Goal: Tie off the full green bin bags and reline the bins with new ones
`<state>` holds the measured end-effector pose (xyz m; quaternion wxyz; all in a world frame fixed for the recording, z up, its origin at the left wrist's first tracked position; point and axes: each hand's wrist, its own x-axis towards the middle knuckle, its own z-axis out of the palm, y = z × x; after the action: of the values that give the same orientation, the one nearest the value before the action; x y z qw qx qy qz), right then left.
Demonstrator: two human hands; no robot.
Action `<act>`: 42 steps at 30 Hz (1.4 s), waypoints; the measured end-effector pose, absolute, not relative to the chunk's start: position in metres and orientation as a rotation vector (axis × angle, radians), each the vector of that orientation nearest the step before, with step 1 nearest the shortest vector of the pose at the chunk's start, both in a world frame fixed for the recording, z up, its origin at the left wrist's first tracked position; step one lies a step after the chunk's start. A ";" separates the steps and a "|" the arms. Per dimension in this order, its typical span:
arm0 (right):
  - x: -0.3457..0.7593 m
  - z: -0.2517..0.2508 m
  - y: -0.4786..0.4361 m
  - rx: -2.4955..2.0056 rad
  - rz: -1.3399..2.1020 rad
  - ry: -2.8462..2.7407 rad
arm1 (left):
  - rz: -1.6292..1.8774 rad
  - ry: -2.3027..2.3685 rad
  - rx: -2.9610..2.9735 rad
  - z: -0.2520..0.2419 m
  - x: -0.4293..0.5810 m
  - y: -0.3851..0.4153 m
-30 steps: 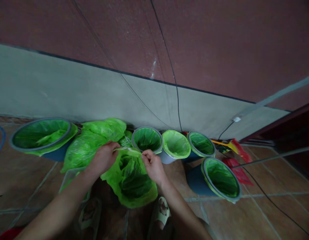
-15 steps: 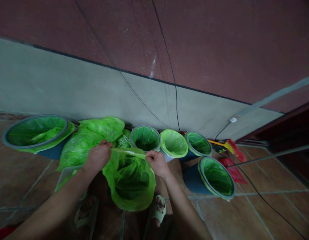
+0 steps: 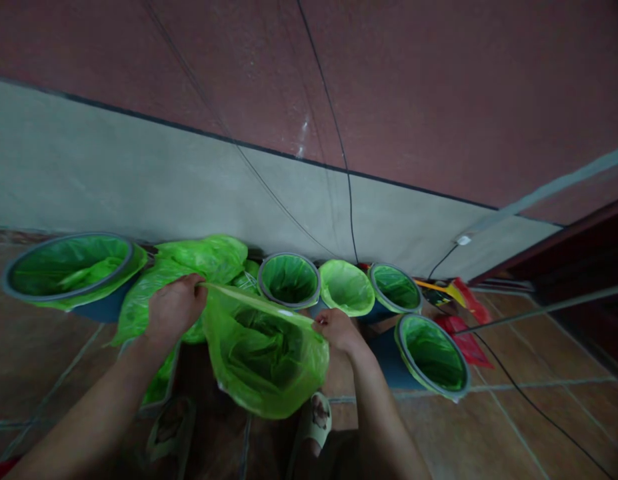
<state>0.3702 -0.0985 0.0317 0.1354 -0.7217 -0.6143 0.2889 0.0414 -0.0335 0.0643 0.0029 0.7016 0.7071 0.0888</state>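
A green plastic bag [image 3: 269, 367] hangs open between my hands, above the floor and in front of my feet. My left hand [image 3: 176, 307] is closed on its upper left edge. Its upper right edge is pinched in my right hand [image 3: 337, 328]. The far edge of the bag is stretched taut between the two hands, and the near edge sags in a curve. Whether a bin stands under the bag is hidden. Behind my left hand lie full-looking green bags [image 3: 203, 257]. A clear plastic container [image 3: 161, 377] holding green plastic is partly covered by my left forearm.
A large lined bin [image 3: 71, 263] stands on the left. Along the wall are a grey-rimmed bin [image 3: 289, 303], a pale lined bin [image 3: 347, 288] and another bin [image 3: 396, 288]. Nearer, a blue bin [image 3: 396, 360] tilts right. A red dustpan [image 3: 466, 341], a broom [image 3: 469, 300] and a cable lie right.
My hands have moved apart, the left one leftward and the right one rightward. The bag's mouth is stretched wider, and more of the clear container shows.
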 end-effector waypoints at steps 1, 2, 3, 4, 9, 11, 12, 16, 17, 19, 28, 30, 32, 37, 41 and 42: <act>0.366 0.033 -0.099 -2.086 0.770 -1.800 | 0.349 2.186 2.224 0.063 0.044 -0.034; 0.359 0.034 -0.100 -2.057 0.694 -1.811 | 0.422 2.145 2.256 0.061 0.047 -0.035; 0.350 0.036 -0.100 -2.000 0.623 -1.812 | 0.493 2.097 2.292 0.060 0.052 -0.037; 0.339 0.037 -0.100 -1.919 0.561 -1.811 | 0.558 2.048 2.327 0.058 0.058 -0.039; 0.274 0.038 -0.098 -1.494 0.434 -1.880 | 0.728 1.841 2.473 0.049 0.092 -0.057; 0.259 0.035 -0.096 -1.480 0.414 -1.845 | 0.745 1.771 2.529 0.046 0.101 -0.063; 0.255 0.033 -0.094 -1.485 0.402 -1.810 | 0.753 1.749 2.547 0.045 0.103 -0.065; 0.253 0.031 -0.094 -1.396 0.355 -1.700 | 0.748 1.769 2.514 0.044 0.098 -0.064; 0.254 0.031 -0.096 -1.357 0.354 -1.694 | 0.734 1.785 2.486 0.045 0.095 -0.062; 0.255 0.033 -0.100 -1.293 0.357 -1.690 | 0.724 1.811 2.418 0.048 0.090 -0.058; 0.272 0.036 -0.102 -1.511 0.432 -1.649 | 0.726 1.915 2.207 0.061 0.071 -0.046; 0.271 0.035 -0.102 -1.573 0.418 -1.722 | 0.680 1.936 2.217 0.060 0.073 -0.048; 0.267 0.035 -0.102 -1.588 0.347 -1.799 | 0.637 1.908 2.245 0.059 0.079 -0.052; 0.259 0.037 -0.098 -1.557 0.273 -1.873 | 0.550 1.730 2.387 0.052 0.100 -0.064; 0.262 0.039 -0.095 -1.513 0.383 -1.831 | 0.423 1.710 2.468 0.047 0.105 -0.069; 0.264 0.040 -0.094 -1.480 0.389 -1.798 | 0.375 1.735 2.467 0.047 0.105 -0.068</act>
<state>0.2644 -0.0945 0.0399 0.3805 -0.5797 -0.7042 0.1523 0.1047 -0.0682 0.0473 0.0514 0.8106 0.5702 0.1233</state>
